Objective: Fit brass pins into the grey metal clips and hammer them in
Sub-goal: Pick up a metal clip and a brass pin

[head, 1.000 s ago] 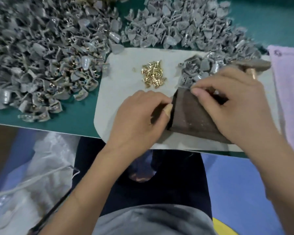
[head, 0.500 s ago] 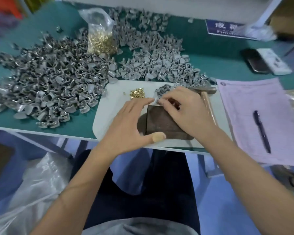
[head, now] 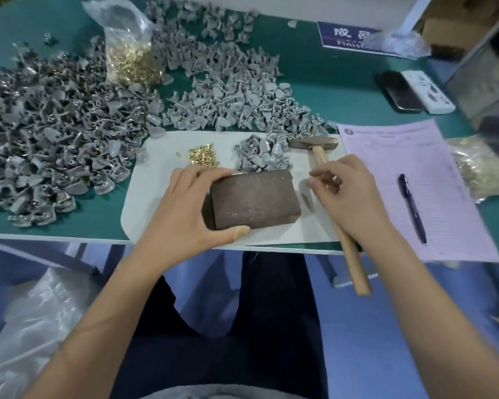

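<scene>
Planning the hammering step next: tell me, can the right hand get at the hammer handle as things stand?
Probably yes. The right hand hovers directly over the hammer handle, holding nothing visible, and nothing lies between them; the brown block sits to its left, gripped by the left hand.

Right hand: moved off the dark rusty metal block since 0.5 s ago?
Yes. The right hand left the dark rusty metal block and shifted right, now over the wooden hammer handle.

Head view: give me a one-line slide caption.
Left hand grips the dark block on the white mat; right hand hovers over the hammer.
</scene>
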